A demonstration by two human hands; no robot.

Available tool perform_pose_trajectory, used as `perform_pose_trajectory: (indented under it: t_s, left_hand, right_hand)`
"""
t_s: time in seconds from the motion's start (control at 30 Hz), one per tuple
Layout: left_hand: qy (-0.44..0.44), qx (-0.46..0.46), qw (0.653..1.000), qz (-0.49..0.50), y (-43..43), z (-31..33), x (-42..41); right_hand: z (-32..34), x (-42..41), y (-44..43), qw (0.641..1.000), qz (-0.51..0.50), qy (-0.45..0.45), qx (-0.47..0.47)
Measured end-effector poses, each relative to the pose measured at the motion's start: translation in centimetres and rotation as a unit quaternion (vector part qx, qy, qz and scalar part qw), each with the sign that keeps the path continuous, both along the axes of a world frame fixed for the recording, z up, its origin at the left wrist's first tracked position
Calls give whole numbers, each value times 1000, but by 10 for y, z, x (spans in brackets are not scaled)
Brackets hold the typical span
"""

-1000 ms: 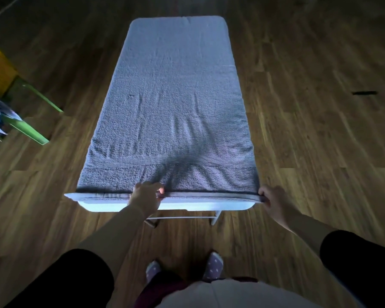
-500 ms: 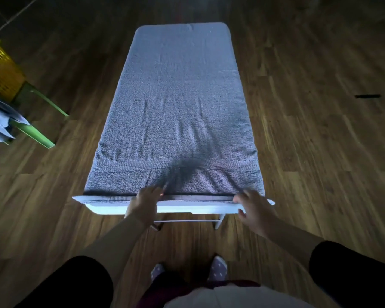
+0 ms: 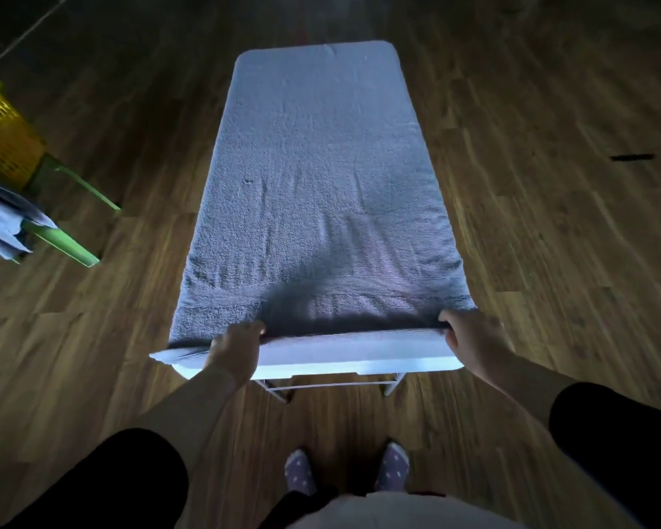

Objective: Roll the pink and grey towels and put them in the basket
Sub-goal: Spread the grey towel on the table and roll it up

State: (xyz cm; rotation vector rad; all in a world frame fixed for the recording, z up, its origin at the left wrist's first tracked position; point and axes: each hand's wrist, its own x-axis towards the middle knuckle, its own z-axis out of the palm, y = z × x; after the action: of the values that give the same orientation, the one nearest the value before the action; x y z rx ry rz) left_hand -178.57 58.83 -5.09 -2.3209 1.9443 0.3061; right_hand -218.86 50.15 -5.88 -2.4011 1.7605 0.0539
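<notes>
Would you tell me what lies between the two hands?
In the head view, only the near hem of the grey towel runs from the left hand to the right hand, along the white table edge.

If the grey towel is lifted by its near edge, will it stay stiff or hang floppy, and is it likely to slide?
Probably floppy: the grey towel lies flat along the table and creases where the left hand and right hand pinch its hem. Its looped pile looks grippy, so it should hardly slide.
</notes>
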Motion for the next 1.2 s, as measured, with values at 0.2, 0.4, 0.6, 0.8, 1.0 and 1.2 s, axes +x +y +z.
perform_pose_trajectory:
  t_s: [0.2, 0.4, 0.6, 0.8, 1.0, 1.2]
  left_hand:
    - [49, 9, 998, 43, -9, -2, -35]
    - [28, 60, 995, -74, -5, -12, -98]
    - [43, 107, 991, -68, -16, -7, -99]
    - [54, 113, 989, -80, -24, -6, -91]
    - [62, 139, 984, -97, -31, -9, -84]
    - [37, 107, 990, -88, -25, -9, -88]
  right_hand:
    - [-6, 2, -2, 994, -84, -55, 46]
    - [-13, 0, 7, 996, -75, -19, 50]
    - [-12, -25, -4, 978, -159, -81, 107]
    - [-11, -49, -20, 973, -163, -89, 136]
    - [2, -43, -35, 977, -154, 25, 146]
    - [20, 15, -23, 997, -53, -25, 46]
